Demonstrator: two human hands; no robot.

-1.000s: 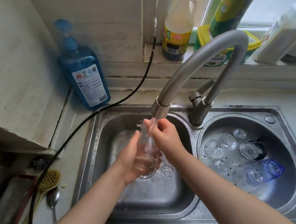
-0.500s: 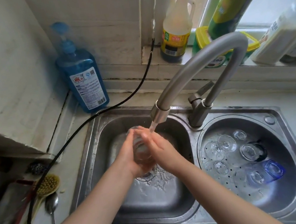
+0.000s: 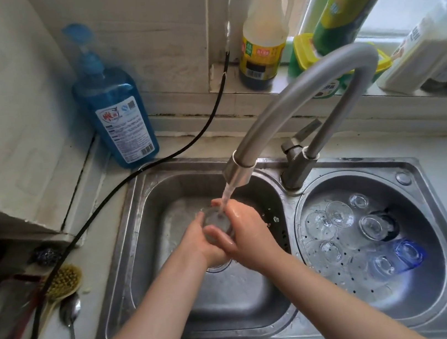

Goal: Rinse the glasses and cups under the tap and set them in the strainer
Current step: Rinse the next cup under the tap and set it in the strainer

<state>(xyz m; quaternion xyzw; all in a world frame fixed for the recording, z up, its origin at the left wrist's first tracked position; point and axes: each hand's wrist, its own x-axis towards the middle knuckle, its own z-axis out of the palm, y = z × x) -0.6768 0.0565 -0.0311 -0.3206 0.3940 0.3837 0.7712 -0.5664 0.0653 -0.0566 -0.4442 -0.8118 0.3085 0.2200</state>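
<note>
Clear glass, mouth-up beneath tap to be filled, gripped by left hand and right hand; strainer alongside for draining.

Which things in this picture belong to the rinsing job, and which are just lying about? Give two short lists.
In the job: clear glass held by left hand and right hand, tap, strainer, rinsed glasses, blue glass.

Lying about: blue soap bottle, scrubbing brush, spoon, black cable, sauce bottle.
</note>
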